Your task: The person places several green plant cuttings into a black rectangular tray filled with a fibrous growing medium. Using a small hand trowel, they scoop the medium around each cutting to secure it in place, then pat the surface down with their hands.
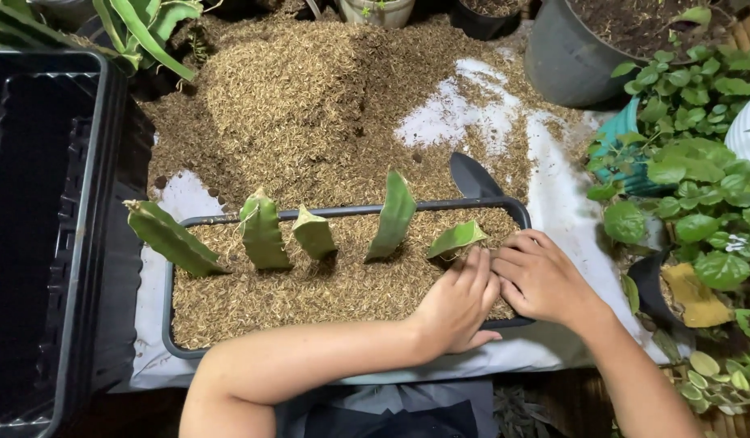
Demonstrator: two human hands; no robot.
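Both hands press flat into the husk mix at the right end of a long grey planter tray (171,324). The left hand (460,302) and right hand (541,277) lie side by side, touching, their fingers (514,253) bunched at the base of the rightmost cactus cutting (456,238), which leans low. Four more green cuttings (263,234) stand in a row to the left, the leftmost tilting over the tray's rim. Behind the tray, a dark trowel blade (472,174), probably a small hand trowel, rests by a heap of husks (310,89) on a white sheet (565,207).
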